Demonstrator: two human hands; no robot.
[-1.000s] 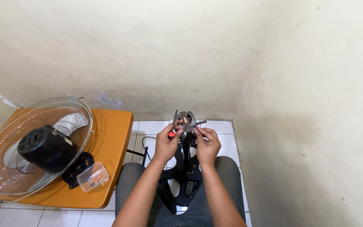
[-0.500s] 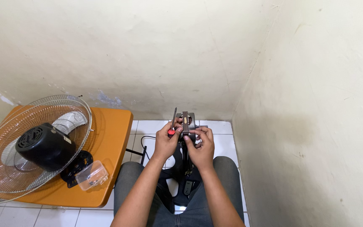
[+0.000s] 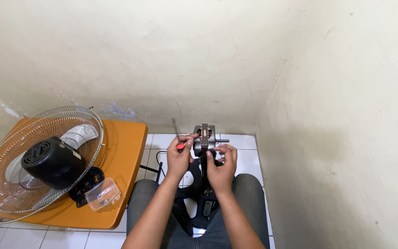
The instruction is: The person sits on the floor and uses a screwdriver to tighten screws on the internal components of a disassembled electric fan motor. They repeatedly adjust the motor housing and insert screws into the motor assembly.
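A small grey fan motor [image 3: 204,138] with a shaft sticking out to the right is held up between my knees. My left hand [image 3: 179,158] grips its left side and also pinches a red-handled screwdriver [image 3: 176,134], whose thin shaft points upward. My right hand [image 3: 221,165] holds the motor from below and on the right, fingers curled around it. A black fan stand piece [image 3: 202,193] hangs down between my legs beneath the motor.
An orange low table [image 3: 120,157] stands at the left with a wire fan guard [image 3: 10,175], a black motor cover [image 3: 54,162] and a clear plastic box [image 3: 103,194] on it. White tiled floor [image 3: 247,154] lies ahead; walls close in at the front and right.
The motor has turned in my hands, so its narrow side now faces me with the shaft pointing right. The screwdriver shaft has swung from level to upright. My right hand slid lower.
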